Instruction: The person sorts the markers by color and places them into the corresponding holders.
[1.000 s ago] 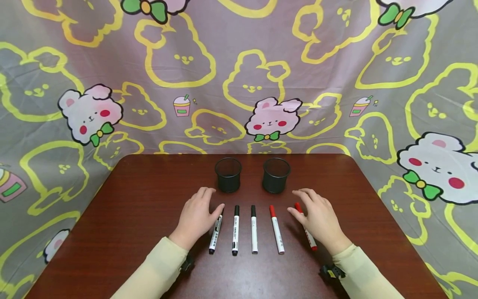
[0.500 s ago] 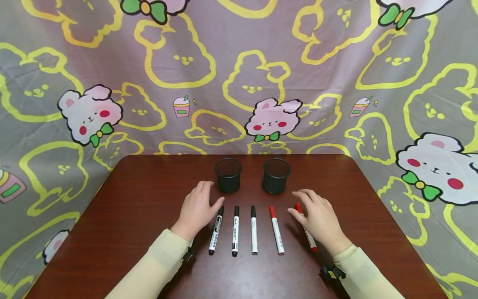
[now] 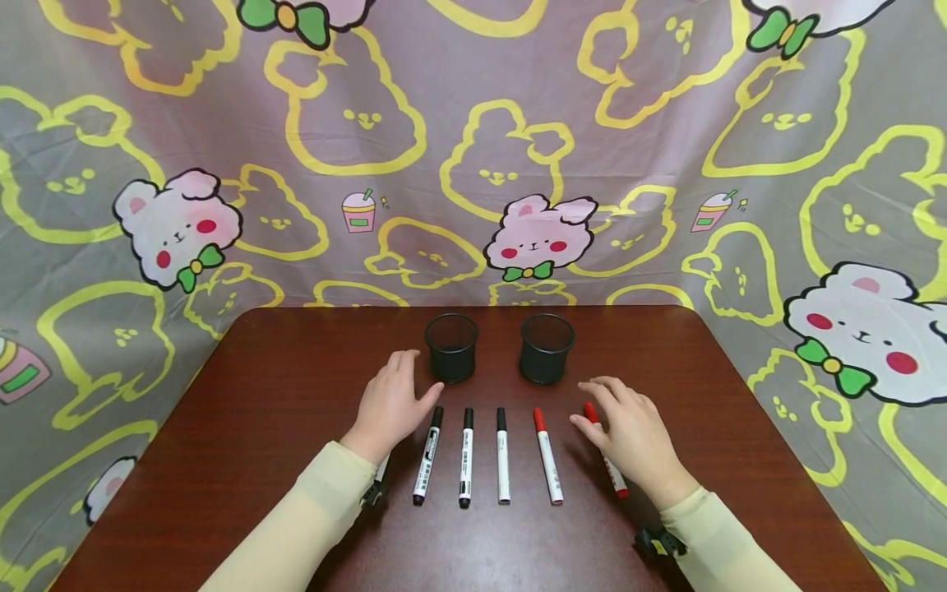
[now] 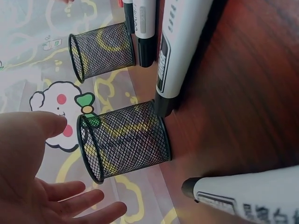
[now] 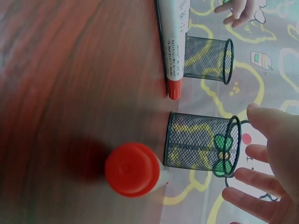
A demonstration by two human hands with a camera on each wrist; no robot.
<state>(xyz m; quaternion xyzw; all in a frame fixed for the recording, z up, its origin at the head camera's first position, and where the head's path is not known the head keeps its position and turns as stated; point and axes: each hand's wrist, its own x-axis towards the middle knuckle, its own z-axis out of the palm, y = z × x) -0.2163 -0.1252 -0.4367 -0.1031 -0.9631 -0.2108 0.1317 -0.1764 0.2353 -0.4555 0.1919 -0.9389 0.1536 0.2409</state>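
My left hand (image 3: 388,403), fingers spread and holding nothing, hovers left of the black-capped whiteboard marker (image 3: 429,456), its fingertips near the left black mesh pen cup (image 3: 453,363). Another white marker (image 4: 252,193) lies beneath that hand, mostly hidden in the head view. My right hand (image 3: 636,432) is likewise relaxed and holds nothing. It covers part of a red-capped marker (image 3: 614,477), whose red end (image 5: 133,170) looms large in the right wrist view. Ahead of it stands the right mesh pen cup (image 3: 543,363).
Between the hands lie two more black-capped markers, one printed (image 3: 466,460) and one plainer (image 3: 503,460), and a second red-capped marker (image 3: 548,460). All rest on a dark reddish-brown table (image 3: 296,353). A patterned cartoon curtain (image 3: 459,189) hangs behind the table.
My left hand has shifted forward and slightly left, uncovering the cap of the leftmost black-capped marker and a bit of the marker beneath the wrist. The right hand stays in place.
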